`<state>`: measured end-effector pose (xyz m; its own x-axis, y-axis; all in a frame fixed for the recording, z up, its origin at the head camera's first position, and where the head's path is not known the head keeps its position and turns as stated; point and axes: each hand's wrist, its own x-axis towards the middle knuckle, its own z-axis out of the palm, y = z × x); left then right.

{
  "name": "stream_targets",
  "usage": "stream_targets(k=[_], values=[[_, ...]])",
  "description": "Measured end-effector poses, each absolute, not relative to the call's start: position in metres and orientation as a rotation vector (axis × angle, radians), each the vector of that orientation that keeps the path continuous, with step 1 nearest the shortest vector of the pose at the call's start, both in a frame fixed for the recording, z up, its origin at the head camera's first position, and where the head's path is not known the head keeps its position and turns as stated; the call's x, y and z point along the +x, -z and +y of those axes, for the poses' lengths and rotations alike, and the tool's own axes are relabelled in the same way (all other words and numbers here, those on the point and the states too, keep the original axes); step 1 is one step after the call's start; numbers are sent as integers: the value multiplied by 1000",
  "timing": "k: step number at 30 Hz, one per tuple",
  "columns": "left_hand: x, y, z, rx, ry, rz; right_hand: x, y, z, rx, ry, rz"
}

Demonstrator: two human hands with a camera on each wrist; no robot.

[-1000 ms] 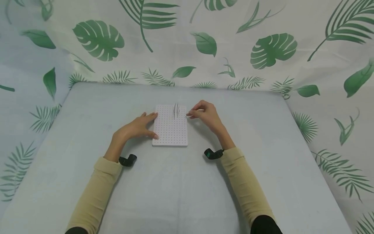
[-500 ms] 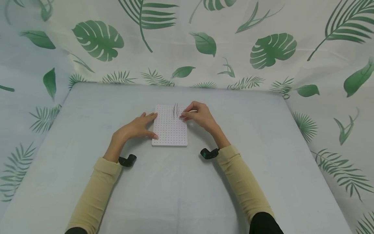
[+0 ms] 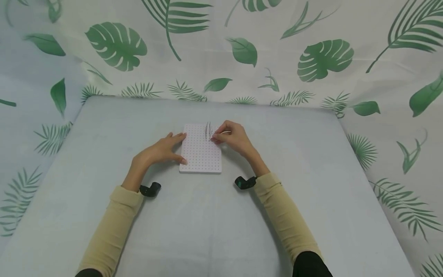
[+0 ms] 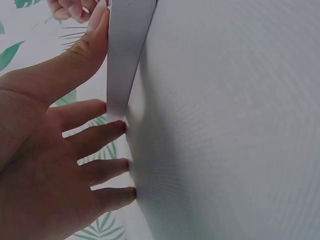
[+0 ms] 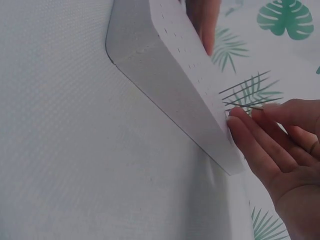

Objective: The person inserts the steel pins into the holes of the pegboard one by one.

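A white rectangular board [image 3: 200, 156] with rows of small holes lies flat on the table. Several thin dark needles [image 5: 245, 82] stand upright in it near its far end. My left hand [image 3: 160, 151] spreads along the board's left side, thumb and a fingertip touching its edge; the left wrist view shows the other fingers straight, their tips at the table. Over the board's far right part, my right hand [image 3: 237, 139] pinches another thin dark needle [image 5: 242, 105] between thumb and forefinger. Its tip is close to the board's surface; whether it sits in a hole I cannot tell.
A white cloth covers the table [image 3: 194, 227]. Behind it and at the sides hangs a white curtain [image 3: 270, 23] printed with green leaves. Small black cameras [image 3: 150, 189] are worn on both wrists.
My right hand has moved left from beside the board to over it, bringing the pinched needle near the standing ones. The left hand has stayed on the board's edge.
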<state>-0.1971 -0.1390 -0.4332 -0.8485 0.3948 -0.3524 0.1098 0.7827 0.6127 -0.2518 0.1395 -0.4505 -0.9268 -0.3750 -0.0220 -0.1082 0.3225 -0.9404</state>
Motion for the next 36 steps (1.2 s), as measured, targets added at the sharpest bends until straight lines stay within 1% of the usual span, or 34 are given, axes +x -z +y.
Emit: stream_targets(k=[22,28,36], values=[[-196,439,-136,381,-836,2496,-247,447,141,-474,1392,2580],[-198,439,-135,394,-829,2498,-248,449,139,-521,1367,2604],[-195,441,-138,399,-826,2481,-243,456,132,-510,1325,2626]])
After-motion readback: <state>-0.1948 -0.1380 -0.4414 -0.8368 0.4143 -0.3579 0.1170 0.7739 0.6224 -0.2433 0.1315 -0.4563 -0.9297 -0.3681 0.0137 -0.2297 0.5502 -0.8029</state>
